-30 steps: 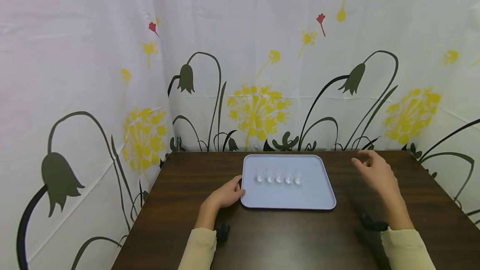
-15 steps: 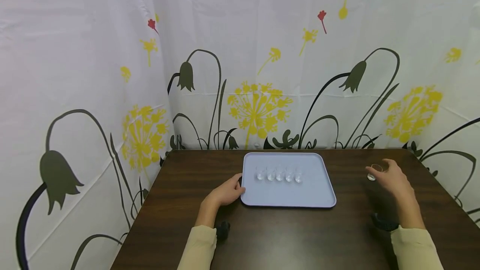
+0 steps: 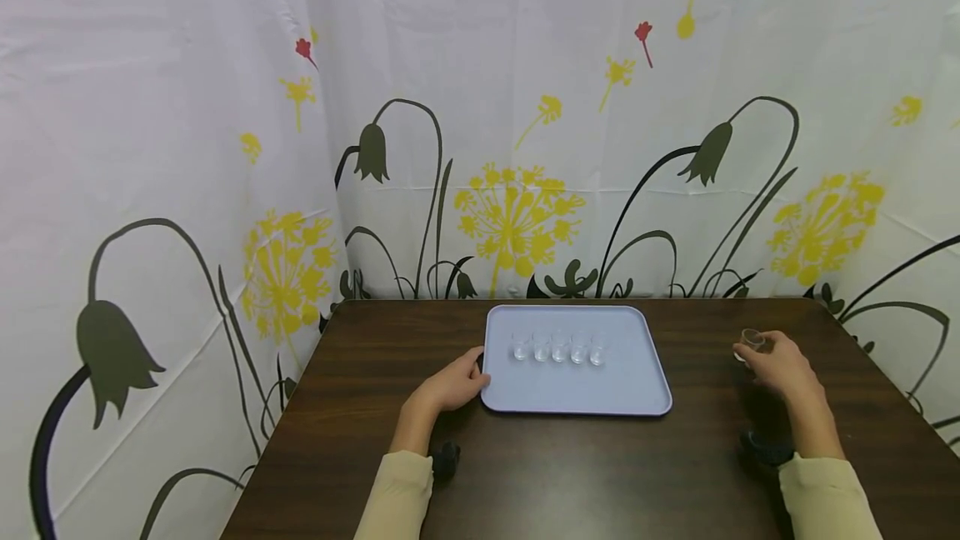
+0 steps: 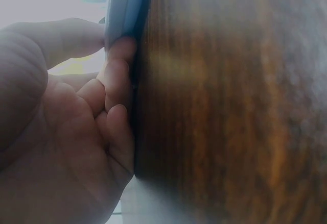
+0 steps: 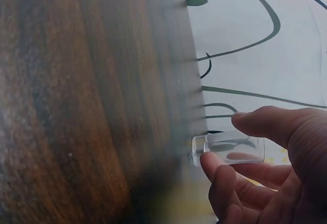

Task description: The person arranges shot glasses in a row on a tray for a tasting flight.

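In the head view, my left hand (image 3: 452, 383) grips the left edge of a pale blue tray (image 3: 600, 394), thumb on top. The left wrist view shows the thumb (image 4: 76, 38) and curled fingers on either side of the tray's rim (image 4: 120, 20). On the tray several clear shot glasses (image 3: 559, 350) stand in a row. To the right of it, my right hand (image 3: 783, 365) holds another clear shot glass (image 3: 752, 340) between thumb and fingers. Close up in the right wrist view, this shot glass (image 5: 232, 148) looks see-through, with fingertips partly over its side.
The dark wooden table (image 3: 585, 473) carries the tray near its back edge. A white curtain (image 3: 465, 40) with printed flowers hangs behind and to the left. Dark wrist bands (image 3: 446, 463) show at both sleeves.
My right hand has moved to the right, and its fingers have come round the shot glass there. The left hand and the tray have stayed in place.
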Tool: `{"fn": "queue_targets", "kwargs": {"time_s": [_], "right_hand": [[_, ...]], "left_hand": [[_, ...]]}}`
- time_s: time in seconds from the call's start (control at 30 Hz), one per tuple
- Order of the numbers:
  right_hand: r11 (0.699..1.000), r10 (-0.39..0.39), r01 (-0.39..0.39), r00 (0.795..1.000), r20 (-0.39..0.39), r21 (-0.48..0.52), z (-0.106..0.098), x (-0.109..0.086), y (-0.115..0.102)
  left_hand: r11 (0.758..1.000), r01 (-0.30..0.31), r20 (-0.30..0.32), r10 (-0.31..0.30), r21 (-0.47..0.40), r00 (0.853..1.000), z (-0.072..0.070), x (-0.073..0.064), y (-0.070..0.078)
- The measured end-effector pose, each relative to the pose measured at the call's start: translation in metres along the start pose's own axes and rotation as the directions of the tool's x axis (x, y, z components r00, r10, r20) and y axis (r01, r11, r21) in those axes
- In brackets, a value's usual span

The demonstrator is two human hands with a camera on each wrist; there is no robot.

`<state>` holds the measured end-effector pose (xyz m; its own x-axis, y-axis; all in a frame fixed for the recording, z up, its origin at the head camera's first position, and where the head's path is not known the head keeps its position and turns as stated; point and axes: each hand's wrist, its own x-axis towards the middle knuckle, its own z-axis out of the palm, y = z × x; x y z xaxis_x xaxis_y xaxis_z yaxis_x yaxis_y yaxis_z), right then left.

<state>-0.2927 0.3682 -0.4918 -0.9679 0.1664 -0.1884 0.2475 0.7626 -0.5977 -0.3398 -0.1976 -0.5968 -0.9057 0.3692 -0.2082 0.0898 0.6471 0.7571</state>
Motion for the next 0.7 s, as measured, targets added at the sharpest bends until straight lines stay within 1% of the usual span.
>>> {"fn": "queue_targets", "kwargs": {"time_s": [0.13,0.5,0.7], "right_hand": [[1.0,0.001,0.0,1.0,0.005,-0.014,-0.0004,0.0005,0.0016],[1.0,0.02,-0.02,1.0,0.01,-0.009,-0.0023,0.0015,0.0071],[1.0,-0.002,0.002,1.0,0.003,0.002,-0.0025,0.0031,0.0082]], "left_hand": [[1.0,0.003,-0.001,-0.003,-0.006,1.0,-0.0004,-0.0006,0.001],[1.0,0.01,0.004,-0.01,-0.002,1.0,0.0002,-0.002,0.0016],[1.0,0.0,-0.003,0.0,-0.007,1.0,0.0001,-0.0005,-0.0001]]}}
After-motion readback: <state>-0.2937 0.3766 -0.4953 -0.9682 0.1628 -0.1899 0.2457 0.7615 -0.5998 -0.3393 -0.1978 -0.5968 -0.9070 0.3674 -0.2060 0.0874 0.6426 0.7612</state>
